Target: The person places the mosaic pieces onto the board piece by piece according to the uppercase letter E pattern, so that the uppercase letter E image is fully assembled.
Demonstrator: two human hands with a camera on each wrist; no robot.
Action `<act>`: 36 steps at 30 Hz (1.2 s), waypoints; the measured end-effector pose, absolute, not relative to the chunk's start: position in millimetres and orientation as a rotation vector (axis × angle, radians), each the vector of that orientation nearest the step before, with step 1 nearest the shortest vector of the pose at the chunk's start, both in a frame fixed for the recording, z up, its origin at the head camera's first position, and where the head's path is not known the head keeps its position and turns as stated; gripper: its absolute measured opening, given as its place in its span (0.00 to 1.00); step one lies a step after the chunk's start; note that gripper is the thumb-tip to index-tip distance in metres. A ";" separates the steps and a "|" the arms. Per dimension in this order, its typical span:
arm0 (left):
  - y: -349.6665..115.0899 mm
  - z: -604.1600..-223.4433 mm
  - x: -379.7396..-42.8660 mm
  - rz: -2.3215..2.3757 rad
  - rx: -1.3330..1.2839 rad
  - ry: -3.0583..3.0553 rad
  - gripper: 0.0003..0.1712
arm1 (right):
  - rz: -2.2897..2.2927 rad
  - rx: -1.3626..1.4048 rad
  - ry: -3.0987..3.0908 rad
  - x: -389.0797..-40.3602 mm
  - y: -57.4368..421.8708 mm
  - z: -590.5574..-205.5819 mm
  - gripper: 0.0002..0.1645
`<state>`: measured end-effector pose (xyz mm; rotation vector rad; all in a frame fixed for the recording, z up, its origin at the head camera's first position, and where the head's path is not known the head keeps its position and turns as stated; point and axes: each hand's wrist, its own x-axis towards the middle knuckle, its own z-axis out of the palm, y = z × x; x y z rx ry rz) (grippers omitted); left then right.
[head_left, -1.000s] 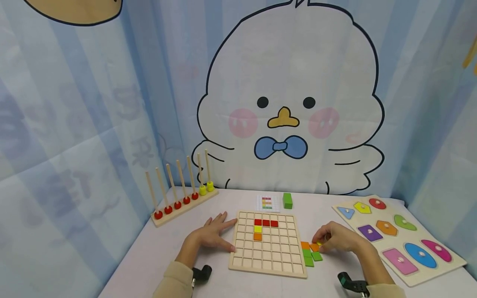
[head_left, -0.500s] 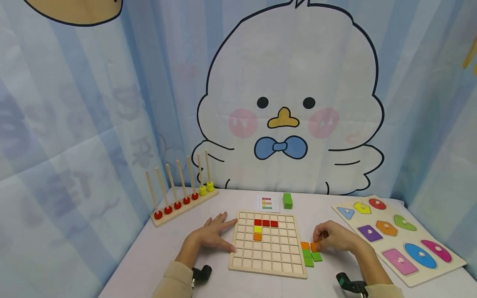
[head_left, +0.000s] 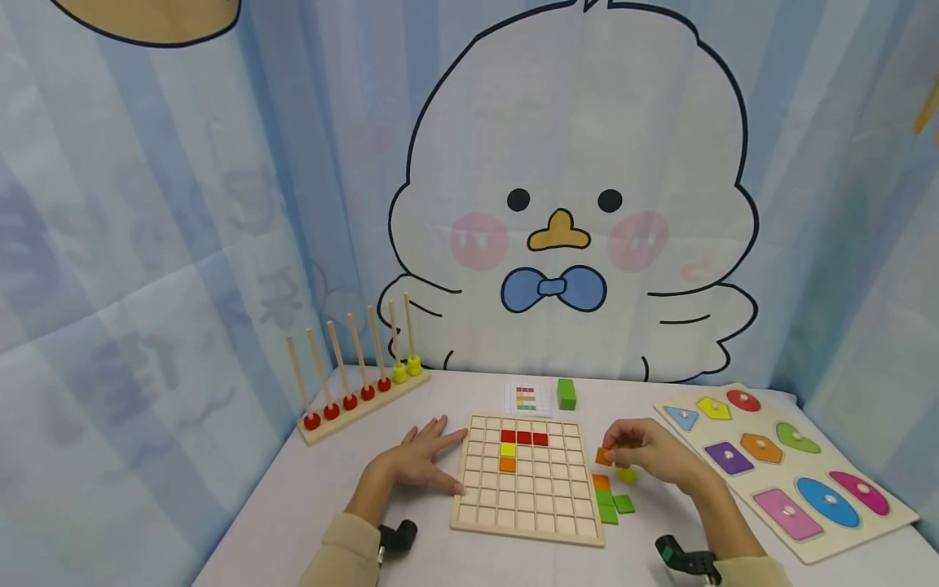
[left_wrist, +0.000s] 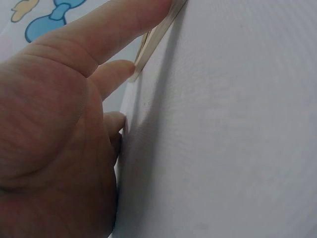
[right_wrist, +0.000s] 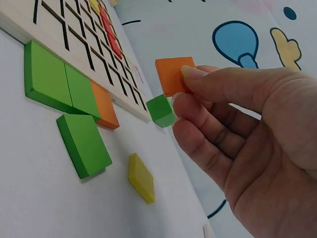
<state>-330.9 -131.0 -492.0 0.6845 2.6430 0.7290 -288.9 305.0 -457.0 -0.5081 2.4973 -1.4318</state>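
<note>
Between thumb and fingers, my right hand (head_left: 649, 450) pinches an orange square tile (right_wrist: 172, 74), raised above the table to the right of the wooden grid board (head_left: 528, 505). Below that hand a yellow tile (right_wrist: 141, 178) lies on the table. Green tiles (head_left: 607, 514) and another orange tile (head_left: 601, 483) sit along the board's right edge, with one green tile (head_left: 623, 504) slightly apart. My left hand (head_left: 421, 458) lies with fingers spread, thumb and index fingertip touching the board's left edge. On the board are red tiles (head_left: 524, 439) in a row, a yellow tile (head_left: 508, 449) and an orange tile (head_left: 508, 465).
Behind the board lie a small pattern card (head_left: 526, 399) and a green block (head_left: 566, 395). A peg rack with beads (head_left: 367, 405) stands at the back left. At the right is a knobbed shape puzzle (head_left: 788, 481). A printed curtain (head_left: 330, 204) closes off the back.
My right hand has picked up the orange tile from beside the board and moved it up and slightly left. The yellow tile now shows below it. My left hand stays put.
</note>
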 end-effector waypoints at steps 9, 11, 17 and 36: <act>-132.2 -493.3 -331.6 0.729 0.681 2.631 0.58 | -1.484 -0.500 2.497 -293.7 286.4 -463.8 0.21; -132.0 -493.2 -331.2 0.728 0.676 2.629 0.59 | -1.495 -0.490 2.494 -294.3 283.2 -465.5 0.21; -131.3 -491.9 -329.6 0.723 0.675 2.633 0.59 | -1.536 -0.472 2.448 -296.5 272.2 -469.2 0.20; -130.8 -490.7 -332.1 0.722 0.676 2.637 0.59 | -1.441 -0.642 2.717 -308.2 217.9 -466.0 0.17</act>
